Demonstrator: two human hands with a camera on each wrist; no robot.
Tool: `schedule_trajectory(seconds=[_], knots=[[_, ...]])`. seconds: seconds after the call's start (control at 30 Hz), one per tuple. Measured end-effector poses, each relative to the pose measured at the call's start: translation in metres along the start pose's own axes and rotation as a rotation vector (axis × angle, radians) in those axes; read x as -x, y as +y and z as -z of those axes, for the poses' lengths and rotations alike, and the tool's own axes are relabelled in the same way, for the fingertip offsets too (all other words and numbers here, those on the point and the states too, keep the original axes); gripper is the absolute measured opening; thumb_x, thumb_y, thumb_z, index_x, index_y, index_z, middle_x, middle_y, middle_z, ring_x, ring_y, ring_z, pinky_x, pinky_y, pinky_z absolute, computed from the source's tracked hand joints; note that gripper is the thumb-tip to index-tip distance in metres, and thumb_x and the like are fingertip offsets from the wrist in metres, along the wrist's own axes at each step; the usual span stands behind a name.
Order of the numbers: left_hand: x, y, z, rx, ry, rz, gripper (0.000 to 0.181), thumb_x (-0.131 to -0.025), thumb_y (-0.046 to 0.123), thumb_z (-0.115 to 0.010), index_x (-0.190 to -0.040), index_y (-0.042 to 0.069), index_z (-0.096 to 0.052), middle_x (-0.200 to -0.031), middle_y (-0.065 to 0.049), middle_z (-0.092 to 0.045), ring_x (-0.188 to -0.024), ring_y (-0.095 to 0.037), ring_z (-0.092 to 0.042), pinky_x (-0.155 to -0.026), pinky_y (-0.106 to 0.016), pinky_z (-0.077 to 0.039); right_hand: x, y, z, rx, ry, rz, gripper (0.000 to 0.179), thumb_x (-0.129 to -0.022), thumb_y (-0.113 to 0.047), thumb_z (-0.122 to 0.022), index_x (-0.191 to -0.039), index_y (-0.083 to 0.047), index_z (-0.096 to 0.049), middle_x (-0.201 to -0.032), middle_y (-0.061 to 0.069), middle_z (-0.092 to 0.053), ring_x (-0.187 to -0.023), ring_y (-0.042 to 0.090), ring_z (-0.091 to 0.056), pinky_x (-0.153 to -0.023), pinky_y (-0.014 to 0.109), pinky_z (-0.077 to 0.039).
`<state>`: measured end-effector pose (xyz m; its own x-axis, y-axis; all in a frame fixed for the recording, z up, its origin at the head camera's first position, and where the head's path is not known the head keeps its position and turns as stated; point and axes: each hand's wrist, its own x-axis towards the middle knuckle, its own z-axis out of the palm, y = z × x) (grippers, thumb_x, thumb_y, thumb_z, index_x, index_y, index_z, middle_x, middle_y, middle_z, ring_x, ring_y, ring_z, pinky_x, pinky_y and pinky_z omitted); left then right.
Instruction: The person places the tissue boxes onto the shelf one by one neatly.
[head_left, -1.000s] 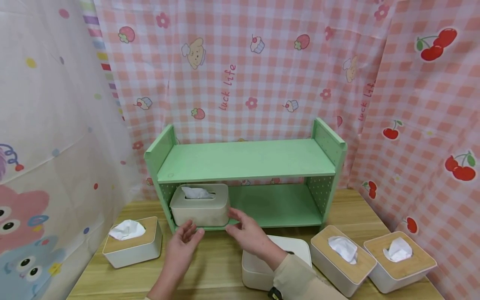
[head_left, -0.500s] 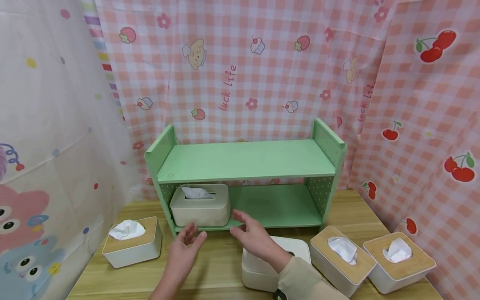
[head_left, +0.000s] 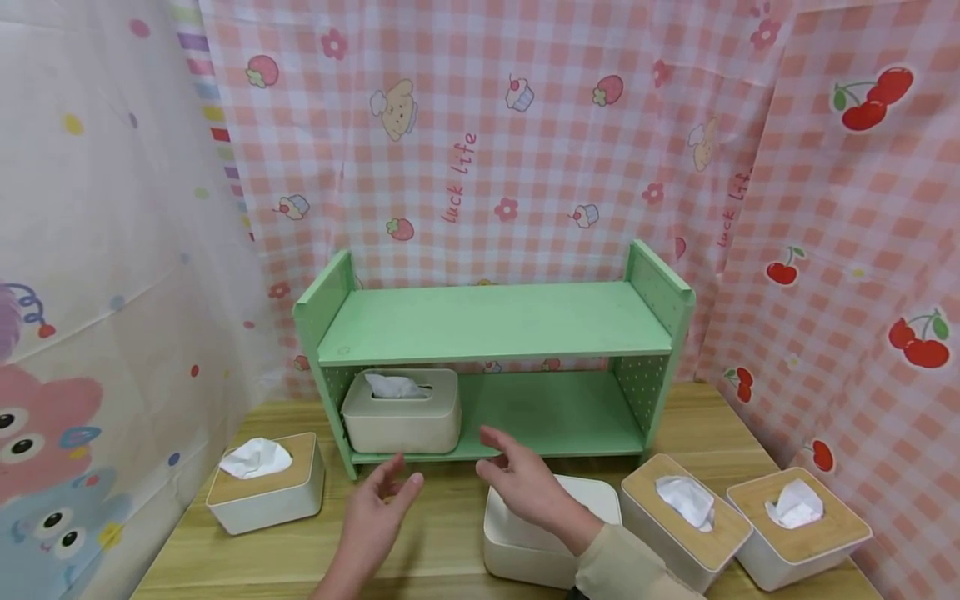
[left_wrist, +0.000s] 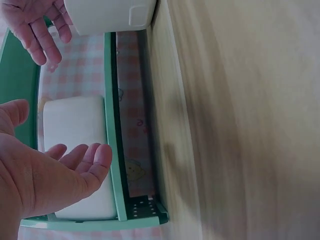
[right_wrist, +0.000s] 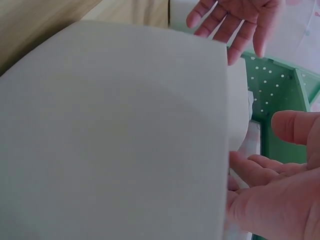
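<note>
A cream tissue box (head_left: 401,431) with a tissue poking from its slot stands at the left end of the lower board of the green shelf (head_left: 495,321). My left hand (head_left: 372,518) is in front of that box, apart from it, fingers loosely bent and holding nothing. To its right, my right hand (head_left: 528,486) hovers over a second cream box (head_left: 525,557), hiding part of its top. Its fingers are spread loosely and hold nothing. In the right wrist view the second box (right_wrist: 120,125) fills much of the picture, beside the right hand (right_wrist: 280,195).
Wood-topped tissue boxes stand on the table: one at the left (head_left: 266,483), another right of the second cream box (head_left: 686,521), and one at the far right (head_left: 798,525). Patterned curtains (head_left: 525,150) hang behind and at both sides of the wooden table (head_left: 442,533).
Both hands have drawn back from the cream box on the shelf, toward the person and slightly right. The right hand was at the box's side a second ago. The box stays in place.
</note>
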<state>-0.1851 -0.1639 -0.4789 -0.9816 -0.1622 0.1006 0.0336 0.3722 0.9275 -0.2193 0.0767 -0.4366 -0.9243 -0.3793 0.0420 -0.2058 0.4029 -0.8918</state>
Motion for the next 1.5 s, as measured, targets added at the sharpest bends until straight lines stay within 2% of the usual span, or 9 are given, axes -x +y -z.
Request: schedule_trajectory(seconds=[0.07,0.17,0.4,0.67,0.9,1.07,1.23,1.33,1.5], knots=[[0.001,-0.001,-0.002,0.002,-0.007,0.004,0.069,-0.102,0.041,-0.073,-0.151,-0.003,-0.055,-0.150,-0.022,-0.063,-0.123,-0.030,-0.068,-0.091,-0.026,-0.056,0.002,0.002,0.003,-0.010,0.000,-0.013,0.059,-0.110,-0.031,-0.060,-0.163,-0.012,-0.044,-0.162,0.017,-0.052,-0.124,0.031,-0.065,-0.085,0.040,-0.058],[0.004,-0.001,-0.005,0.008,-0.017,0.014,0.068,-0.102,0.041,-0.073,-0.152,-0.002,-0.055,-0.151,-0.022,-0.062,-0.123,-0.029,-0.068,-0.092,-0.029,-0.057,0.007,0.004,0.008,0.011,0.010,-0.019,0.058,-0.110,-0.031,-0.060,-0.163,-0.013,-0.044,-0.161,0.015,-0.053,-0.124,0.031,-0.065,-0.081,0.037,-0.057],[0.012,0.002,-0.012,0.022,-0.061,-0.005,0.064,-0.103,0.043,-0.072,-0.150,0.002,-0.058,-0.150,-0.021,-0.063,-0.121,-0.027,-0.068,-0.097,-0.039,-0.060,0.022,0.012,0.022,0.094,0.057,-0.011,0.056,-0.110,-0.027,-0.060,-0.162,-0.010,-0.046,-0.162,0.017,-0.053,-0.142,0.041,-0.056,-0.111,0.058,-0.052],[0.025,0.005,-0.021,0.052,-0.170,0.008,0.062,-0.101,0.042,-0.074,-0.149,0.005,-0.060,-0.150,-0.018,-0.064,-0.120,-0.023,-0.066,-0.091,-0.026,-0.055,0.038,0.023,0.034,0.243,0.119,0.010,0.052,-0.108,-0.023,-0.063,-0.156,-0.006,-0.053,-0.151,0.014,-0.064,-0.141,0.039,-0.058,-0.115,0.061,-0.047],[0.038,0.009,-0.029,-0.032,-0.290,-0.087,0.066,-0.101,0.046,-0.073,-0.149,0.003,-0.060,-0.149,-0.020,-0.064,-0.124,-0.036,-0.064,-0.093,-0.031,-0.054,0.051,0.032,0.043,0.409,0.182,0.021,0.046,-0.104,-0.023,-0.069,-0.148,-0.009,-0.063,-0.141,0.005,-0.072,-0.135,0.037,-0.061,-0.112,0.059,-0.049],[0.042,0.007,-0.034,-0.072,-0.398,-0.114,0.067,-0.103,0.047,-0.070,-0.151,0.002,-0.058,-0.148,-0.023,-0.064,-0.120,-0.037,-0.066,-0.093,-0.042,-0.056,0.061,0.040,0.049,0.515,0.182,0.014,0.046,-0.101,-0.025,-0.074,-0.144,-0.010,-0.067,-0.140,0.007,-0.072,-0.132,0.035,-0.062,-0.109,0.058,-0.051],[0.045,0.004,-0.038,-0.110,-0.450,-0.152,0.067,-0.102,0.046,-0.072,-0.151,0.002,-0.058,-0.146,-0.021,-0.066,-0.115,-0.037,-0.068,-0.087,-0.039,-0.055,0.072,0.051,0.057,0.620,0.196,0.077,0.047,-0.098,-0.025,-0.078,-0.140,-0.008,-0.069,-0.138,0.006,-0.073,-0.129,0.033,-0.062,-0.109,0.055,-0.051],[0.046,0.004,-0.041,-0.111,-0.480,-0.130,0.068,-0.100,0.046,-0.074,-0.151,0.003,-0.058,-0.142,-0.020,-0.067,-0.111,-0.035,-0.068,-0.083,-0.041,-0.056,0.079,0.057,0.065,0.671,0.199,0.099,0.048,-0.097,-0.028,-0.079,-0.140,-0.009,-0.069,-0.139,0.006,-0.073,-0.128,0.031,-0.063,-0.108,0.055,-0.051],[0.046,0.003,-0.046,-0.099,-0.534,-0.101,0.070,-0.099,0.045,-0.076,-0.154,0.006,-0.056,-0.143,-0.022,-0.066,-0.112,-0.037,-0.067,-0.078,-0.042,-0.058,0.091,0.063,0.082,0.694,0.086,0.079,0.070,-0.095,-0.051,-0.078,-0.150,-0.011,-0.062,-0.151,0.011,-0.064,-0.137,0.037,-0.058,-0.111,0.062,-0.049]])
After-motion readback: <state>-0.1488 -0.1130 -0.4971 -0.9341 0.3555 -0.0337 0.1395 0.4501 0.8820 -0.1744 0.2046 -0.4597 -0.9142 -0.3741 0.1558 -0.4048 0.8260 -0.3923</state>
